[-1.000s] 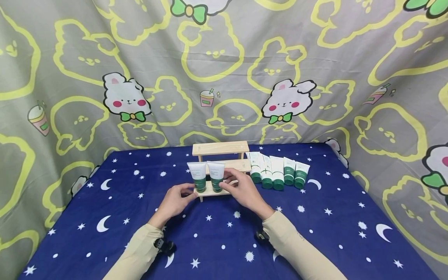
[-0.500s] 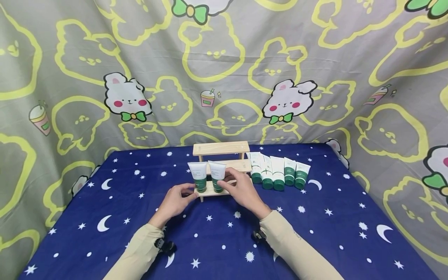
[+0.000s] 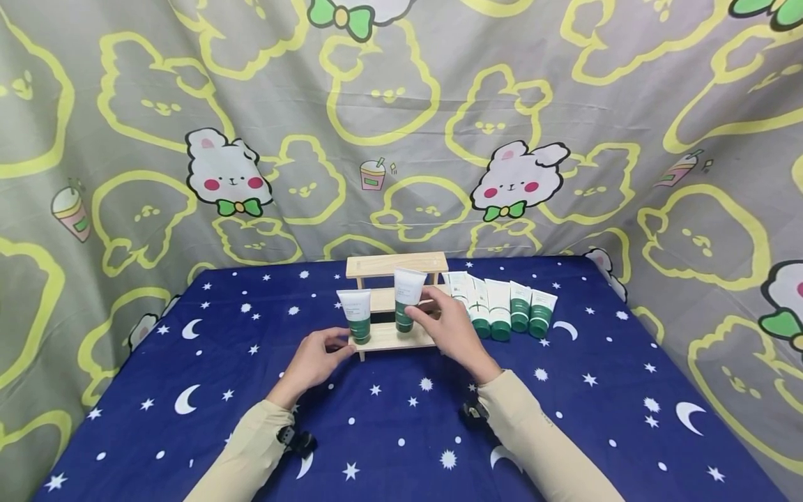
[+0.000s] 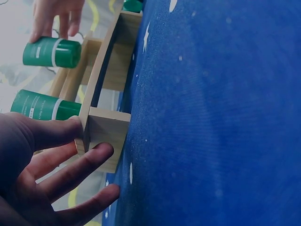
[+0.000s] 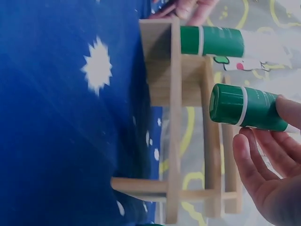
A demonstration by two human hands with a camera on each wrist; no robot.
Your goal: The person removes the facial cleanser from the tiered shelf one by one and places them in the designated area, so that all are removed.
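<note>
A three-step wooden display stand [image 3: 384,339] sits on the table in the head view. At the left end of its lowest step, my left hand [image 3: 316,359] holds the edge, thumb on the board in the left wrist view. One white-and-green squeeze tube [image 3: 355,315] stands cap down on that step, close to the left hand. My right hand [image 3: 453,333] pinches a second squeeze tube [image 5: 249,107] between thumb and fingers. In the right wrist view its green cap hangs clear of the lowest step, the tube roughly upright.
Several more white-and-green tubes [image 3: 498,310] lie side by side to the right of the stand. A dark blue cloth [image 3: 251,418] with stars and moons covers the table. Behind it hangs a grey curtain [image 3: 282,104] with cartoon rabbits.
My right hand has lifted the second tube off the lowest step and moved it to the right and up. The left hand and the first tube stay where they were.
</note>
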